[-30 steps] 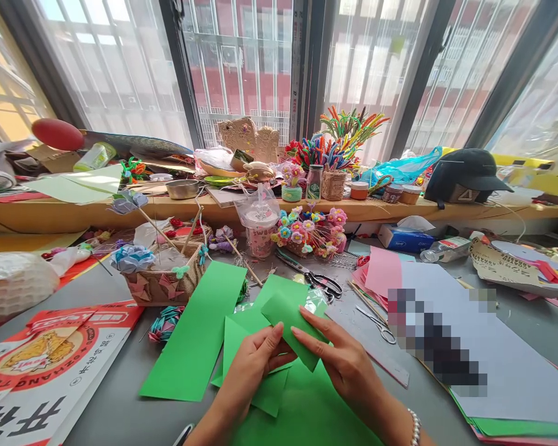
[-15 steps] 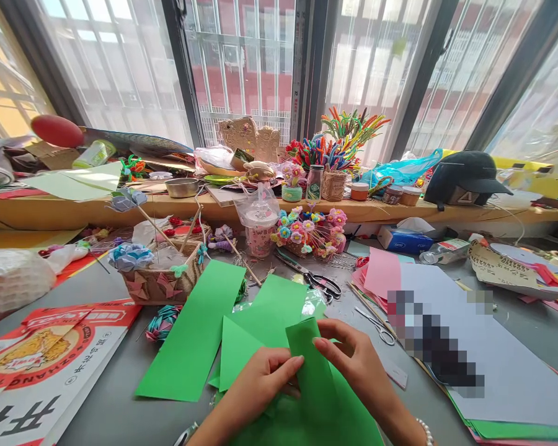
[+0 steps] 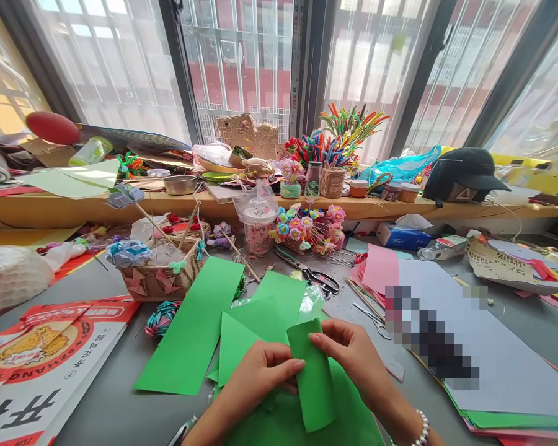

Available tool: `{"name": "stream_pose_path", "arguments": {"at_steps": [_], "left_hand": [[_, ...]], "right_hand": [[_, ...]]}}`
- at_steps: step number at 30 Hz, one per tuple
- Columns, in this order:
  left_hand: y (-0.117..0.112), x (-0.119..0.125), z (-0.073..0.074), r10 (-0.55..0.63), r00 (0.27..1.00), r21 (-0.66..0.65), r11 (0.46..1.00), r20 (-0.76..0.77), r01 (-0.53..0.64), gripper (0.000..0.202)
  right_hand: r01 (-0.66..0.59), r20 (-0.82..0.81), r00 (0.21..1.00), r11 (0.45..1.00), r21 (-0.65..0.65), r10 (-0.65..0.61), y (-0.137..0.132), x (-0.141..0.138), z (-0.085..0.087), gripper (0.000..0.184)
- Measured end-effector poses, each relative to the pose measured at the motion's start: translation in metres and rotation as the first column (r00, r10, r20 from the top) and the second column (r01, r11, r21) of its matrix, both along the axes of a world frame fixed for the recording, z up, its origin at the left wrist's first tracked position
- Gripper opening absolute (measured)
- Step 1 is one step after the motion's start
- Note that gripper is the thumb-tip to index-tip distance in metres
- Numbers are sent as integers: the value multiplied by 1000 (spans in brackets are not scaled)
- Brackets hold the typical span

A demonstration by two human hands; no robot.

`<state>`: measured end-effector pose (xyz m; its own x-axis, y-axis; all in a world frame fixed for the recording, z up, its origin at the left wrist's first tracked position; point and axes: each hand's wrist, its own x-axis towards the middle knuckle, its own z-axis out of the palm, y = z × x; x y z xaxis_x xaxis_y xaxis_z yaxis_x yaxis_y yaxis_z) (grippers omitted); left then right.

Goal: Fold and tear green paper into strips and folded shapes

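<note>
Between my two hands is a folded strip of green paper (image 3: 315, 390), held upright and tilted a little. My left hand (image 3: 265, 375) pinches its left edge, thumb in front and fingers behind. My right hand (image 3: 348, 353) grips the upper right edge near the top, with the thumb on the front face. Below and behind it lie more green sheets (image 3: 242, 347). A long green paper strip (image 3: 193, 334) rests to the left of them, leaning toward the woven basket.
Black-handled scissors (image 3: 323, 279) and smaller scissors (image 3: 376, 322) lie beyond my right hand. A stack of white paper (image 3: 506, 347) is at right. A flower basket (image 3: 158, 279), a cup (image 3: 259, 232) and a red-white bag (image 3: 51, 365) stand around.
The green piece has flattened and its lower end now shows in front of the sheets. My right thumb has shifted slightly left on it. The view has moved slightly.
</note>
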<state>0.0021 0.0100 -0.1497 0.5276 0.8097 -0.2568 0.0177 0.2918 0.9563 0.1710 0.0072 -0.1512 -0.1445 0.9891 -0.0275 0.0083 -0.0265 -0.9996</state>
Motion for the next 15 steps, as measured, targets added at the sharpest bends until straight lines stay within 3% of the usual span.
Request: {"name": "stream_pose_path", "arguments": {"at_steps": [9, 15], "left_hand": [[1, 0, -1, 117, 990, 38, 993, -77, -114, 28], [1, -1, -3, 92, 991, 58, 995, -94, -87, 31]], "right_hand": [[-7, -29, 1000, 1000, -23, 7, -1, 0, 1, 19], [8, -7, 1000, 1000, -26, -8, -2, 0, 0, 20]]}}
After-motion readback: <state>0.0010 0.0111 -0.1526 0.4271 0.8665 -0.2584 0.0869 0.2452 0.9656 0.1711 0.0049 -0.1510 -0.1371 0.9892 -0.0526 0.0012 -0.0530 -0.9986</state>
